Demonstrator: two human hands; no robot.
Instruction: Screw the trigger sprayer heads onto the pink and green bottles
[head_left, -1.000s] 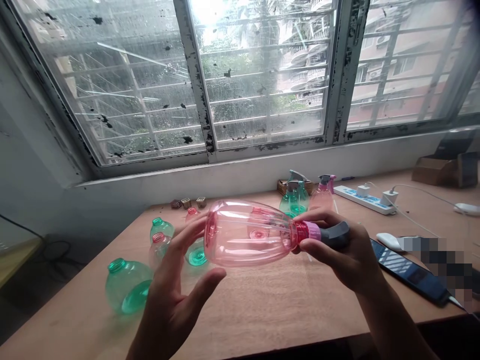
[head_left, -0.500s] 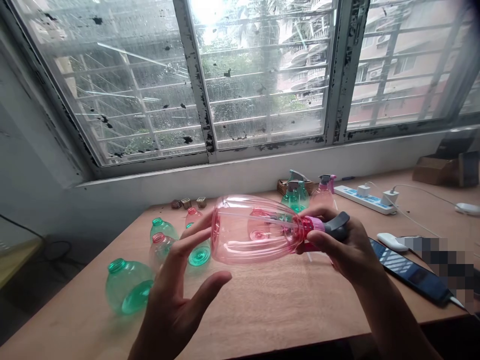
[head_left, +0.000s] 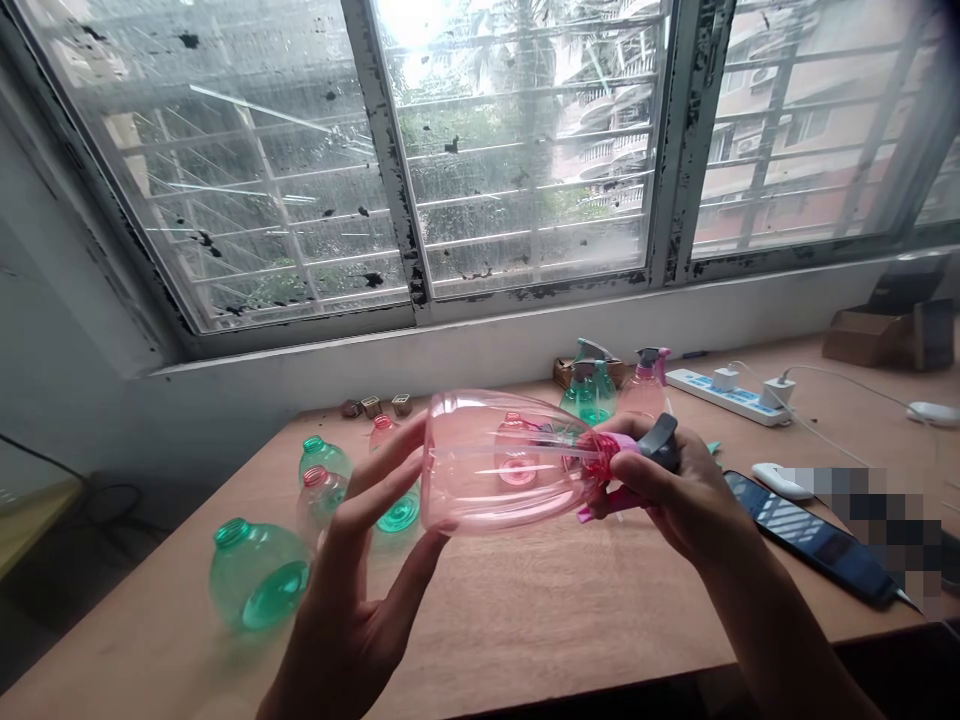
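A clear pink spray bottle [head_left: 495, 500] lies sideways in the air above the table, its base to the left. My right hand [head_left: 686, 500] is closed around its neck and the pink-and-grey trigger head [head_left: 658, 445]. At the other end, my left hand [head_left: 367, 560] takes the base between thumb and fingers. A white dip tube [head_left: 525, 450] shows through the bottle wall. Left of my left hand stands an uncapped green bottle [head_left: 259, 575]. Behind it are a smaller-looking green bottle [head_left: 322, 460] and a pink one [head_left: 321, 500], partly hidden by my fingers.
Green spray bottles [head_left: 589, 395] and a pink one [head_left: 643, 385] with heads fitted stand at the back. To the right lie a power strip [head_left: 727, 395], a phone [head_left: 810, 535] and white cables. Small boxes [head_left: 371, 406] sit near the window wall.
My left thumb has closed up onto the bottle's base. My right hand has shifted slightly left and the trigger head has turned, with its pink lever now showing below.
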